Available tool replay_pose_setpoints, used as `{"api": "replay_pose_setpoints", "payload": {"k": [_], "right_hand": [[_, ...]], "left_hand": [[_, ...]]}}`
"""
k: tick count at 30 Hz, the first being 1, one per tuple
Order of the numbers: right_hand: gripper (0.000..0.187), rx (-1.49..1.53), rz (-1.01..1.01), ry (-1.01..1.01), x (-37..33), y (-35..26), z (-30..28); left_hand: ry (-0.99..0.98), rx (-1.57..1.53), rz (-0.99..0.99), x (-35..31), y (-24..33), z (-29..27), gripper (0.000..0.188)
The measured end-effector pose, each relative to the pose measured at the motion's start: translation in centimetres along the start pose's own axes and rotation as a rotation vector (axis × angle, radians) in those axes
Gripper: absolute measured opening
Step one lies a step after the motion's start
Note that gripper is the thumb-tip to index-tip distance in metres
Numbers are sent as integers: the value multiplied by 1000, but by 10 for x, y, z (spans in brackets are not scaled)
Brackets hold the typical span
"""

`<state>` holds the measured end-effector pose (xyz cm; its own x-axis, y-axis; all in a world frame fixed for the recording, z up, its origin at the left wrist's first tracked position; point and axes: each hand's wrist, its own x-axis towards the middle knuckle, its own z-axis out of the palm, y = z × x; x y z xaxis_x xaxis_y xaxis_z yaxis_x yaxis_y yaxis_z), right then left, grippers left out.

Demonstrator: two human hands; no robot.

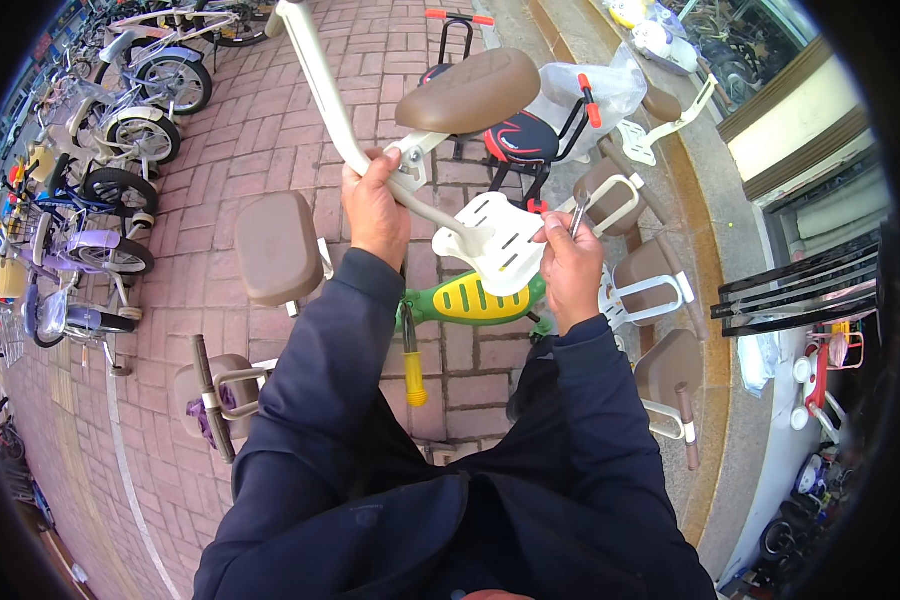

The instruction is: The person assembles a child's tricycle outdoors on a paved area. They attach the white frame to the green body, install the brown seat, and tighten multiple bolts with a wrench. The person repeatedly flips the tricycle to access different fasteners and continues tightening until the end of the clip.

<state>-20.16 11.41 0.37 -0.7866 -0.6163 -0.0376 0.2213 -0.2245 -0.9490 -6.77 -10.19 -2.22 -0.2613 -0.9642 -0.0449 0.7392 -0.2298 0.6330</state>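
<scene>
My left hand (378, 208) is wrapped round the cream metal tube of a child bicycle seat (320, 85), close to a bolted bracket (411, 160). Its padded brown saddle (468, 92) tilts above that hand, and a slotted white footrest plate (490, 240) sits at the tube's lower end. At the plate's right edge, my right hand (573, 268) is closed on a slim silver wrench (578, 210) that points up. Whether those fingers also touch the plate, I cannot tell. Below the plate lies a green and yellow seat (475, 298) with a yellow-gripped handle (415, 370).
More brown-cushioned child seats (275, 248) stand on both sides. A black and red seat (523, 140) is ahead, beside clear plastic wrap (600, 90). Small bicycles (135, 135) line the left on brick paving. A stone step (710, 250) runs along the right, with a black rack (800, 290) beyond.
</scene>
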Motion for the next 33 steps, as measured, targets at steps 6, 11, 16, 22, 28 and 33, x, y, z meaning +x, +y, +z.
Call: {"api": "replay_pose_setpoints", "payload": {"k": [6,11,16,22,28,33], "right_hand": [[15,-118,-1,-8,-6,-6,-5],[18,-159,43,-32,-14,-16,-17],[20,-199,48,-80,-20,-14,-17],[21,-253,170,-147,-22,-16,-8],[23,-289,212,-204,-16,-9,2],[23,-327,223,-230,-15,-5,1]], "left_hand": [[-76,67,-22,-5,-12,33,34],[-88,421,310,39,15,65,36],[-88,799,276,91,3,41,43],[-29,1037,115,129,-29,-47,42],[37,1331,-2,142,-57,-105,44],[21,1158,48,144,-70,-123,41]]}}
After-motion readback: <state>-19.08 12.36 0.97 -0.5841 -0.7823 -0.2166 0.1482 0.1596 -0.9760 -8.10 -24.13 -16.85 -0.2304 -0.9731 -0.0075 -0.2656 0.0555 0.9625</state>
